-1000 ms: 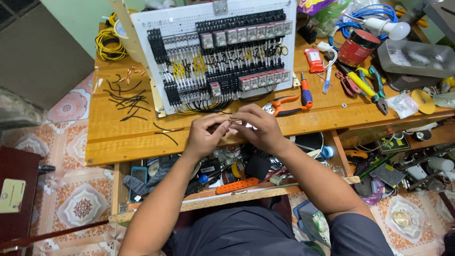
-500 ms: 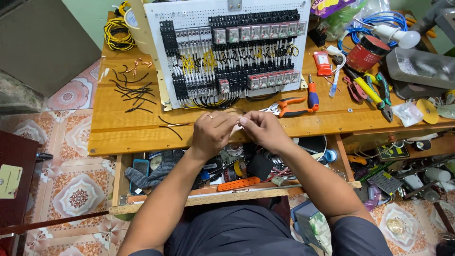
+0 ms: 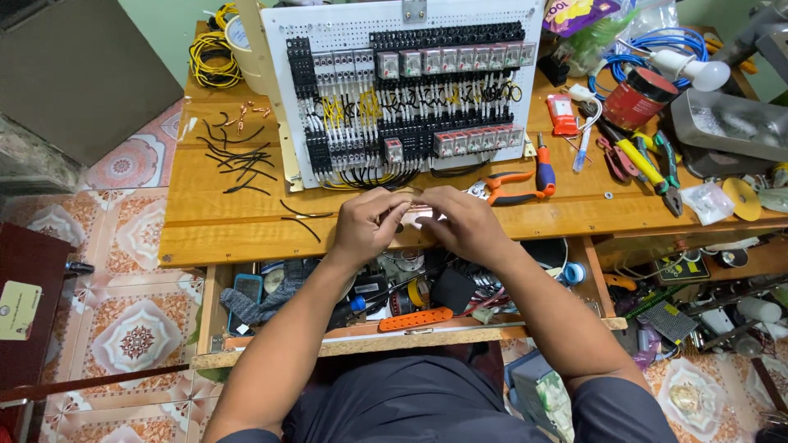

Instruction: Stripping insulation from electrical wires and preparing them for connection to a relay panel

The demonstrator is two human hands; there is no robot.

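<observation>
My left hand (image 3: 367, 226) and my right hand (image 3: 461, 223) meet over the front edge of the wooden workbench (image 3: 205, 226), fingertips pinched together on a small pale part (image 3: 416, 215); what the part is I cannot tell. Just beyond the hands leans a white perforated panel (image 3: 345, 25) packed with black terminal blocks, relays and yellow and black wiring. Orange-handled pliers (image 3: 513, 187) and a red-and-blue screwdriver (image 3: 545, 168) lie to the right of my right hand.
Cut black wire pieces (image 3: 238, 160) lie left on the bench, a yellow wire coil (image 3: 212, 59) at the back left. Red can (image 3: 639, 97), blue cable and hand tools (image 3: 648, 164) crowd the right side. An open drawer (image 3: 271, 295) of clutter sits below.
The view has shifted, so the panel and bench sit lower in frame. Both hands stay pinched together on the small part at the bench's front edge.
</observation>
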